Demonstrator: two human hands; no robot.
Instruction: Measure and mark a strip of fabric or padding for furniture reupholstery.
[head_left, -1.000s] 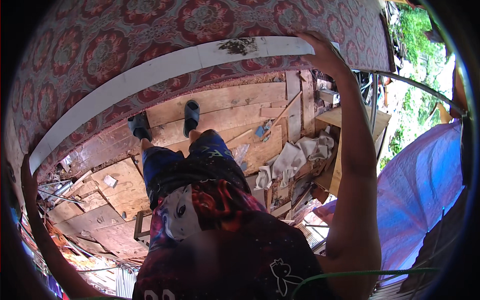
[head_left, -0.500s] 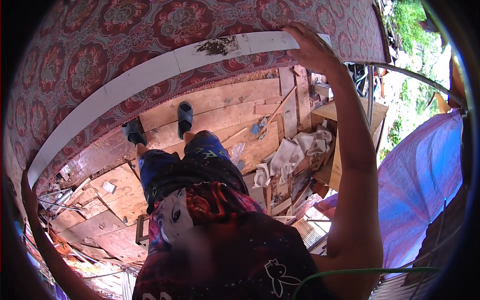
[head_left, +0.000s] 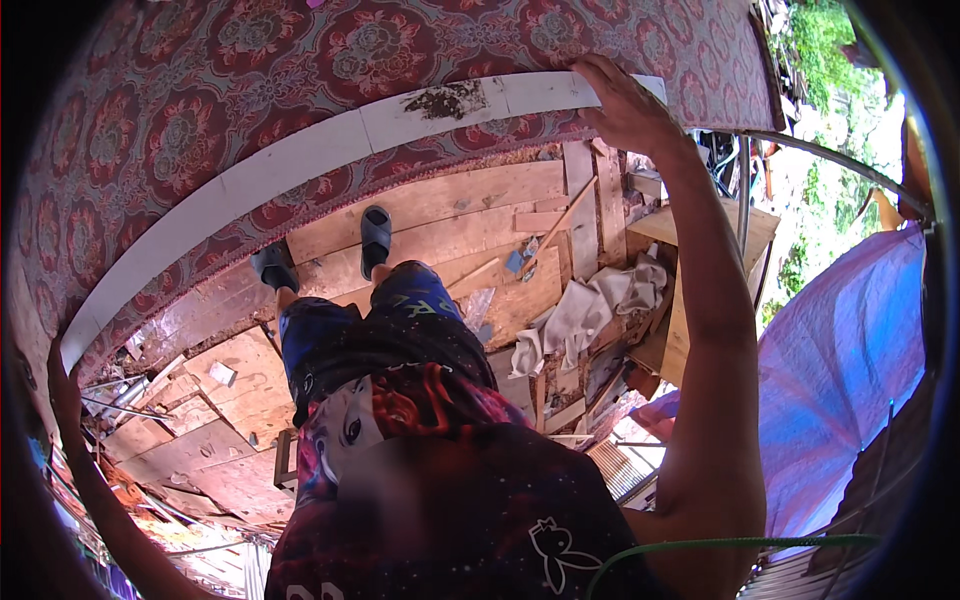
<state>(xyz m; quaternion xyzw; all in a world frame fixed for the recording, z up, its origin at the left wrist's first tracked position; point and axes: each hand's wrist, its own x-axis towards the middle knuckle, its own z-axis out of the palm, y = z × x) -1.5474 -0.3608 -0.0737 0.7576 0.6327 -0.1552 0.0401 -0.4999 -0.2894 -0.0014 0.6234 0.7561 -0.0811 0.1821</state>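
A long white strip (head_left: 260, 160), bent by the lens, lies along a maroon floral-patterned surface (head_left: 380, 45), with a dark stained patch toward its right. My right hand (head_left: 625, 110) holds the strip near its right end, fingers over the upper edge. At the far left, my left hand (head_left: 62, 370) is at the strip's other end; its fingers are too edge-on to make out. Below the strip are my feet in grey slides (head_left: 375, 240) on wooden boards.
Plywood boards (head_left: 220, 440) and scraps cover the floor. A crumpled pale cloth (head_left: 590, 310) lies beside a wooden box (head_left: 740, 230). At right are a curved metal pipe (head_left: 840, 160), greenery and a blue tarp (head_left: 830, 380). A green cord (head_left: 780, 540) crosses at lower right.
The strip, my right hand and the surroundings have shifted slightly left in the view since a second ago. My right hand stays on the strip, its grip looking much the same.
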